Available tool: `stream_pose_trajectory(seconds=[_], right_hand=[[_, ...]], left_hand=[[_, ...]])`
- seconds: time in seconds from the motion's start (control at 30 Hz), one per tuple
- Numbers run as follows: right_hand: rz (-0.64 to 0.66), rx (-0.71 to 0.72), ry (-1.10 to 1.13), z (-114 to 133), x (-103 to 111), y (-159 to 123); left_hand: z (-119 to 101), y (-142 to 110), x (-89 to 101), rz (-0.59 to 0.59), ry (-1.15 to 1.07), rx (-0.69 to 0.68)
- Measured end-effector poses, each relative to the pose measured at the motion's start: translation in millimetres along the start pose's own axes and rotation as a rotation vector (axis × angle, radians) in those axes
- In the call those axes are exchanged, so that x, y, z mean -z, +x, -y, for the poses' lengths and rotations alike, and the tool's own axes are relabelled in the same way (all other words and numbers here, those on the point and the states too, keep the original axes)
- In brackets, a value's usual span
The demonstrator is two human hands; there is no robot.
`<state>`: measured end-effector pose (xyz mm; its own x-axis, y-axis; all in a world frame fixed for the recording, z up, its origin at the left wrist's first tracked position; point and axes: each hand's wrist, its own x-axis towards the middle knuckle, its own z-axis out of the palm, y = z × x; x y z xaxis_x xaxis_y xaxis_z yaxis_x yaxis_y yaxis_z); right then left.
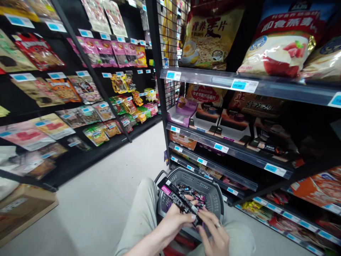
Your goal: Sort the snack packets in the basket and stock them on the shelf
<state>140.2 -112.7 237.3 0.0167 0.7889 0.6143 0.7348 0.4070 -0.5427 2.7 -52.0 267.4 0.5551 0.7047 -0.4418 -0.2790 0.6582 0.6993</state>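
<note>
My left hand (174, 217) is closed around a long, narrow black packet (176, 196) with white print and a pink label near its far end. At the packet's near end are the fingers of my right hand (214, 233), pinched on it, a ring on one finger. Both hands are over a grey plastic shopping basket (217, 193), which stands between my knees. Inside it lie several small dark packets with pink and purple parts (190, 192). My hands and the long packet cover part of the basket's contents.
Close on the right stands a black shelf rack (207, 131) with bagged cereals and boxes. Across the pale floor (106, 185), another rack holds snack bags (87, 87). A cardboard box (26, 209) is at the lower left. The basket's handle (160, 175) sticks out leftward.
</note>
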Motion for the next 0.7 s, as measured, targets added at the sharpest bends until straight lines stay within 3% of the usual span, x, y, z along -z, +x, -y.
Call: stream_pose_trajectory(seconds=[0.1,0.3,0.4,0.57,0.63,0.7], right_hand=[[-0.003,-0.084,0.068,1.5,-0.5,-1.8],[-0.135,-0.080,0.048,1.3,-5.5,-7.3],[-0.197,-0.211,0.139,3.8,-8.7,-6.8],[-0.419,-0.368,0.224,11.5,-15.2,-12.9],[-0.424,-0.432,0.278,10.7,-16.6,-16.7],[-0.350,-0.488,0.351,6.7,-16.6,-19.1]], left_hand=[[-2.3,-1.1,-0.4,0.022,-0.021,0.014],[-0.2,-1.3,-2.5,0.095,-0.076,-0.008],[4.2,-1.8,-6.7,0.153,-0.114,-0.073],[7.9,-1.3,-13.3,0.126,-0.116,-0.107],[9.2,0.2,-13.0,0.134,-0.097,-0.136],[11.5,1.6,-11.3,0.140,-0.082,-0.161]])
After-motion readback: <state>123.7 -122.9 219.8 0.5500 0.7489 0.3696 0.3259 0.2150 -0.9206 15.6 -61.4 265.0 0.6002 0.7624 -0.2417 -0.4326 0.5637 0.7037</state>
